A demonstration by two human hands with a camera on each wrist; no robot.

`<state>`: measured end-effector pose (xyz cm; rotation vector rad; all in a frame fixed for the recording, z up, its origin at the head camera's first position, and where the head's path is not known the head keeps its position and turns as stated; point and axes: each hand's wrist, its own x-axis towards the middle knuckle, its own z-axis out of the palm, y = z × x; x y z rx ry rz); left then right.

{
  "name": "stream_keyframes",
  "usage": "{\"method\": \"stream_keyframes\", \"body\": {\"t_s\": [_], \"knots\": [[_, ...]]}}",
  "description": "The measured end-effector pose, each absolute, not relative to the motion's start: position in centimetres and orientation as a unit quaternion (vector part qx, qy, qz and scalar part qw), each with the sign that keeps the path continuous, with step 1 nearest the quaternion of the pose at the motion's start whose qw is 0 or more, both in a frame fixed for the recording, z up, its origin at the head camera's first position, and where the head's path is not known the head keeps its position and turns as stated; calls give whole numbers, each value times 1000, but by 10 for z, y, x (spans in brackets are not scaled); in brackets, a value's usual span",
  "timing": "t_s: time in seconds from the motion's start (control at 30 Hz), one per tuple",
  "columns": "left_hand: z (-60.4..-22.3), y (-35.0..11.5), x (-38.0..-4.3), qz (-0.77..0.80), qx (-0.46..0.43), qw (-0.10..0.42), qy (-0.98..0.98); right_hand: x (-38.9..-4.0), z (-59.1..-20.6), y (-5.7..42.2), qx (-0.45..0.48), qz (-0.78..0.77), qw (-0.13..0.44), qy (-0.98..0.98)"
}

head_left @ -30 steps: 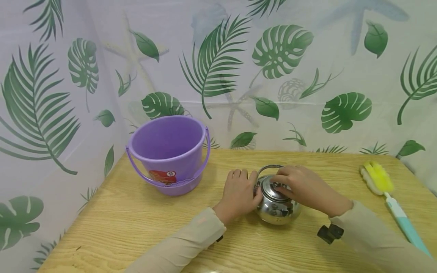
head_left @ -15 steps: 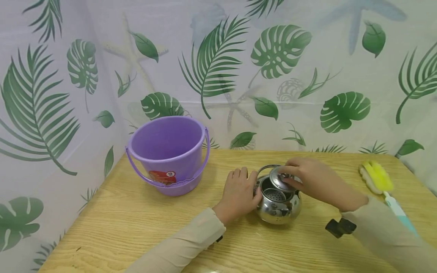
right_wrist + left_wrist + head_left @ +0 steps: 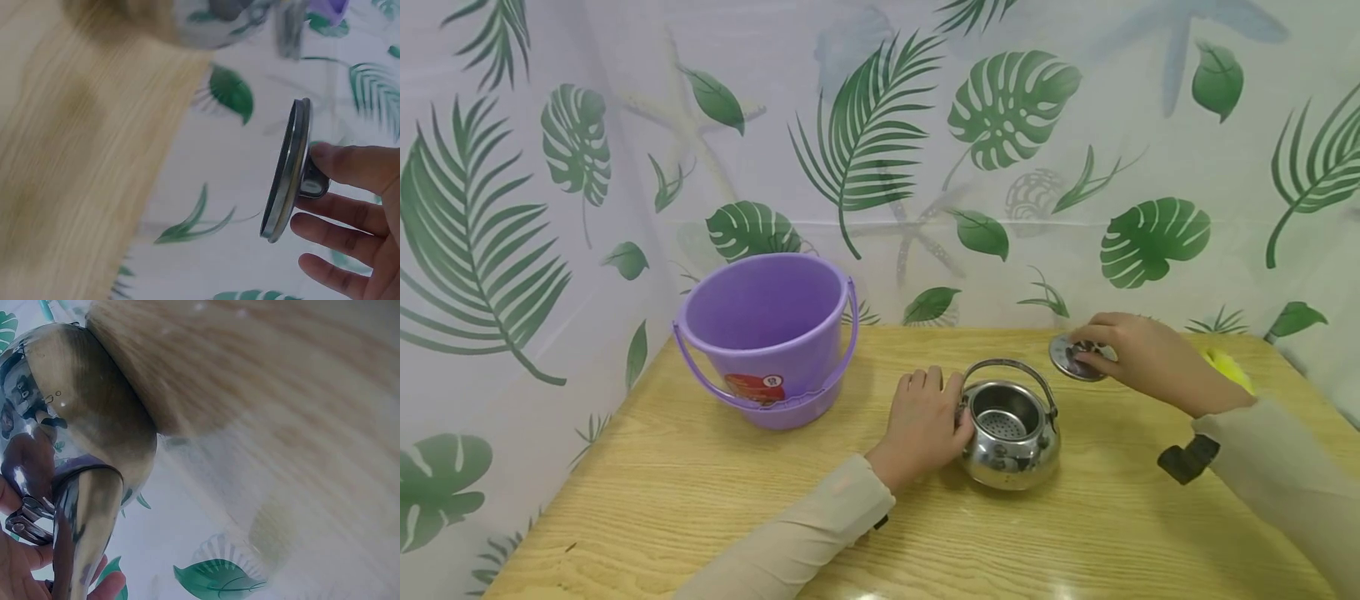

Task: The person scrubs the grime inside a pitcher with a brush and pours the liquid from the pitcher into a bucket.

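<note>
A shiny steel teapot [image 3: 1011, 462] stands uncovered on the table, its perforated strainer [image 3: 1002, 424] showing inside and its arched handle upright. My left hand [image 3: 925, 421] holds the pot's left side; in the left wrist view its fingers [image 3: 107, 587] come round behind the spout [image 3: 87, 525], near the handle's hinge. To the right of the pot and above the table, my right hand [image 3: 1142, 358] pinches the round steel lid [image 3: 1063, 354] by its knob. In the right wrist view the lid [image 3: 287, 175] is tilted on edge, with the thumb and a finger at the knob [image 3: 314, 182].
A purple bucket [image 3: 767, 342] with its handle hanging down stands at the back left of the wooden table [image 3: 700, 517]. Behind my right wrist, a yellow sponge brush head [image 3: 1228, 368] is partly hidden. A leaf-patterned sheet [image 3: 880, 100] hangs behind the table.
My right hand has lifted the lid off the teapot and carried it right and back, uncovering the strainer. My left hand has stayed at the pot's side.
</note>
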<state>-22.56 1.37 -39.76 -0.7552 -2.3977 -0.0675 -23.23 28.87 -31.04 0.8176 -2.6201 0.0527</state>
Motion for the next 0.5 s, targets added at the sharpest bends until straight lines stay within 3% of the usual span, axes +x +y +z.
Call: {"method": "stream_keyframes", "body": {"t_s": [0.5], "knots": [[-395, 12, -224, -22, -285, 298, -911, -286, -358, 330, 234, 26, 75, -969]]}}
